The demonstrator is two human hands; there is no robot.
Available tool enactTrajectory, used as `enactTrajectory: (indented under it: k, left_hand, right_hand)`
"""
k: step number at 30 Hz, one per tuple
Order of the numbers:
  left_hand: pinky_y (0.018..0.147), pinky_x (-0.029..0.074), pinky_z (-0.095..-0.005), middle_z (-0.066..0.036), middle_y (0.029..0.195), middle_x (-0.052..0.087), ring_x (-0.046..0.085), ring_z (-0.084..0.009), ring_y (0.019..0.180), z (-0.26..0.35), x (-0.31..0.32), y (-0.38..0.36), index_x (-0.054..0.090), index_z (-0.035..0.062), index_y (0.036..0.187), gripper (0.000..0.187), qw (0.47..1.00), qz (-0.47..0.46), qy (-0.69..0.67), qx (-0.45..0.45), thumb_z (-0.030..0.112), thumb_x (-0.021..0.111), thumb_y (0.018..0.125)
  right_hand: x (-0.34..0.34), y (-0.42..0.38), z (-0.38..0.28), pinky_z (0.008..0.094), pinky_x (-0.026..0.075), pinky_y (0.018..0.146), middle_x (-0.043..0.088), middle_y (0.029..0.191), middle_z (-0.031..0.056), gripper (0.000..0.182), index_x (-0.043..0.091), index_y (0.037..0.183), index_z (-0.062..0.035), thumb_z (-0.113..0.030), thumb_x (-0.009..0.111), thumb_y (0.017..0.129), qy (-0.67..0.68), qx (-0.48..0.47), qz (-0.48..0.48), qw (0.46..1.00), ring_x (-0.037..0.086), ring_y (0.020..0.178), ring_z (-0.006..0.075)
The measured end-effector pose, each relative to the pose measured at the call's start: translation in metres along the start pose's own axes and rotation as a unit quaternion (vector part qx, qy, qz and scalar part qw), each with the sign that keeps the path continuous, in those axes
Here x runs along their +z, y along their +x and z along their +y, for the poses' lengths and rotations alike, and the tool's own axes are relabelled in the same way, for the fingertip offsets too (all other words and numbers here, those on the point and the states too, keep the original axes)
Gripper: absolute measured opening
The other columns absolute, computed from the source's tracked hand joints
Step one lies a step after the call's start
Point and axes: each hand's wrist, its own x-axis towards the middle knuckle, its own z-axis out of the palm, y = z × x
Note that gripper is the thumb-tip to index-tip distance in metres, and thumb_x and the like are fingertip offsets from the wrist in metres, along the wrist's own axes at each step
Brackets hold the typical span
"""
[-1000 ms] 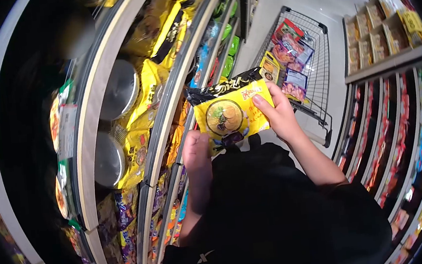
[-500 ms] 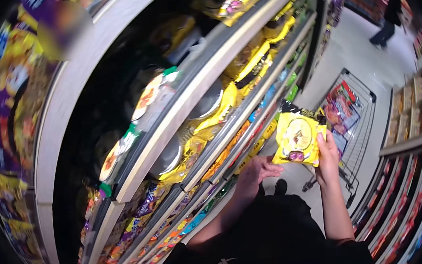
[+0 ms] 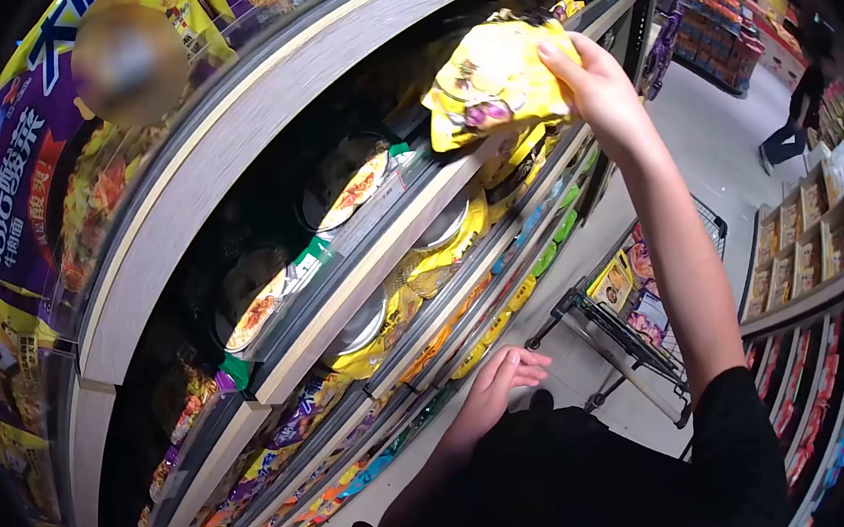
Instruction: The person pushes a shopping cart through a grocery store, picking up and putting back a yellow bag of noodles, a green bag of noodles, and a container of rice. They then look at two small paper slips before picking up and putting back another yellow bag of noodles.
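A yellow instant noodle packet (image 3: 496, 78) with a bowl picture on its front is gripped by its right side in my right hand (image 3: 595, 80), thumb across the front. The raised packet overlaps the edge of an upper shelf (image 3: 392, 206) in this view, near other yellow packets (image 3: 519, 167). Lower down, my left hand (image 3: 505, 379) hangs in front of my body, fingers stretched out and holding nothing. Bowl noodles (image 3: 351, 194) with green-cornered lids sit further left on the upper shelf.
A shopping cart (image 3: 587, 311) with several packages stands on the floor to the right. Beyond it are a rack of boxed goods (image 3: 811, 239) and shelves of red packages (image 3: 805, 391). A person in dark clothes (image 3: 805, 109) walks in the far aisle.
My right hand has lifted the noodle packet up and leftward, from above the cart to the upper shelf. The left hand has dropped slightly, and the view has shifted.
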Motion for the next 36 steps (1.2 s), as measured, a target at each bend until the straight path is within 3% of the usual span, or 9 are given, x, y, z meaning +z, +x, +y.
enactTrajectory:
  k: [6,10,13,16,23,25,28,33,36]
  left_hand:
    - [0.102,0.053,-0.0360,-0.017,0.130,0.069,0.069,-0.0212,0.111,-0.006,-0.022,-0.013,0.060,0.0000,0.124,0.043,0.999,0.031,0.017,0.006,0.030,0.030,0.120]
    - [0.102,0.052,-0.0355,-0.016,0.129,0.069,0.069,-0.0206,0.111,-0.010,-0.034,-0.011,0.060,0.0011,0.126,0.043,1.000,0.014,0.010,0.010,0.031,0.030,0.120]
    - [0.103,0.053,-0.0364,-0.018,0.129,0.069,0.069,-0.0208,0.111,-0.015,-0.037,-0.005,0.059,0.0002,0.127,0.049,1.000,-0.001,0.020,-0.012,0.038,0.028,0.119]
    - [0.103,0.052,-0.0357,-0.016,0.130,0.069,0.069,-0.0202,0.112,-0.020,-0.037,0.005,0.059,0.0008,0.127,0.048,0.999,-0.034,0.018,-0.022,0.038,0.030,0.119]
    - [0.101,0.051,-0.0336,-0.012,0.127,0.069,0.068,-0.0189,0.112,-0.034,-0.050,0.031,0.060,0.0028,0.129,0.041,0.992,-0.095,0.067,-0.058,0.036,0.038,0.119]
    - [0.100,0.051,-0.0335,-0.011,0.126,0.070,0.068,-0.0181,0.110,-0.044,-0.056,0.041,0.060,0.0029,0.128,0.037,0.988,-0.100,0.099,-0.070,0.034,0.043,0.118]
    - [0.098,0.052,-0.0319,-0.009,0.123,0.069,0.068,-0.0167,0.106,-0.066,-0.070,0.057,0.060,0.0019,0.126,0.030,0.988,-0.105,0.101,-0.058,0.028,0.051,0.116]
    - [0.095,0.052,-0.0297,-0.010,0.123,0.070,0.067,-0.0155,0.103,-0.100,-0.070,0.082,0.057,0.0010,0.133,0.031,0.983,-0.098,0.123,-0.096,0.026,0.055,0.114]
    - [0.098,0.054,-0.0350,-0.019,0.130,0.067,0.069,-0.0222,0.106,-0.164,-0.079,0.105,0.044,-0.0033,0.148,0.051,0.968,-0.084,0.192,-0.141,0.022,0.064,0.108]
  right_hand:
    - [0.038,0.075,-0.007,0.0288,0.045,0.061,0.063,0.081,0.0040,0.021,0.065,0.101,0.0010,-0.019,0.062,0.102,-0.277,-0.018,-0.030,0.960,0.055,0.070,0.0105]
    - [0.054,0.075,-0.016,0.0350,0.052,0.067,0.068,0.082,0.0105,0.031,0.070,0.129,-0.0046,-0.022,0.062,0.104,-0.357,-0.087,-0.156,0.917,0.065,0.073,0.0191]
    - [0.060,0.075,0.008,0.0454,0.057,0.079,0.070,0.083,0.0228,0.030,0.072,0.094,0.0042,-0.025,0.069,0.088,-0.522,-0.285,-0.034,0.803,0.069,0.085,0.0370]
    - [0.067,0.057,0.003,0.0503,0.058,0.088,0.070,0.087,0.0263,0.033,0.072,0.076,0.0069,-0.025,0.074,0.080,-0.628,-0.300,0.062,0.715,0.066,0.096,0.0432]
    - [0.040,-0.046,0.018,0.0410,0.049,0.079,0.066,0.091,0.0102,0.011,0.069,0.100,-0.0053,-0.004,0.069,0.090,-0.395,-0.426,0.064,0.812,0.062,0.086,0.0313]
    - [0.009,-0.101,0.061,0.0409,0.053,0.076,0.069,0.092,0.0128,0.021,0.071,0.104,-0.0024,0.006,0.068,0.085,-0.422,-0.360,0.008,0.832,0.067,0.085,0.0305]
    - [-0.042,-0.197,0.146,0.0462,0.055,0.080,0.068,0.096,0.0170,0.017,0.068,0.111,-0.0042,-0.013,0.067,0.097,-0.485,-0.077,-0.055,0.869,0.068,0.091,0.0382]
    - [-0.133,-0.398,0.254,0.0532,0.054,0.088,0.065,0.106,0.0244,0.056,0.062,0.123,0.0030,-0.047,0.070,0.099,-0.583,0.191,-0.046,0.788,0.066,0.102,0.0447]
    - [-0.171,-0.472,0.280,0.0540,0.055,0.085,0.068,0.103,0.0211,0.043,0.064,0.117,-0.0040,-0.039,0.072,0.094,-0.547,0.323,-0.063,0.770,0.068,0.099,0.0426]
